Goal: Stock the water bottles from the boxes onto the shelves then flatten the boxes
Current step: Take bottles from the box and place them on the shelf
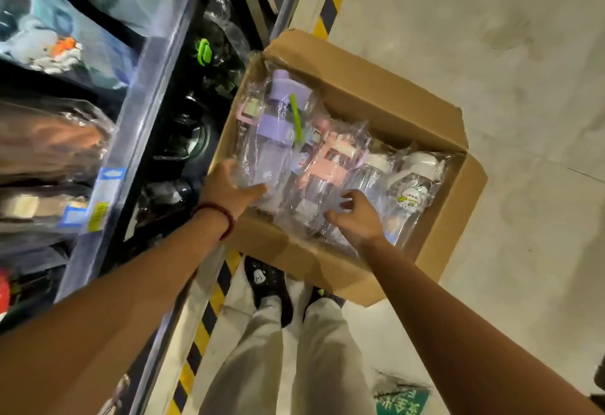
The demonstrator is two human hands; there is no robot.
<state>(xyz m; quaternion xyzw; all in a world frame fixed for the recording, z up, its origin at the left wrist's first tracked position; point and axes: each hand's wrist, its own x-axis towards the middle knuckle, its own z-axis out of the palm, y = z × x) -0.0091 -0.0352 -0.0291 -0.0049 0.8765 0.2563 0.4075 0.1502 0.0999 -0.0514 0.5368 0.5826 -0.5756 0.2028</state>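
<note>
Two bare hands reach into an open cardboard box [389, 100] of plastic-wrapped water bottles standing on a concrete floor [491, 38] beside a shelving rack [144, 113].

The left hand [229, 187], a dark red bracelet [221, 216] at its wrist, curls around the base of a purple-lidded bottle [276, 130] raised above the box's left side; the right hand [358, 216], fingers bent, pinches the wrapping of a pink-lidded bottle [324, 169] lying among the others. Two white-lidded bottles [409, 185] lie to the right, inside the box. The box's left wall sits just beside the rack's grey post, while bare floor lies open beyond its right flap. Yellow-and-black hazard tape [209, 313] runs along the rack's foot. Wrapped goods on the shelves are blurred and hard to identify; the person's shoes [271, 283] are partly hidden under the box.
</note>
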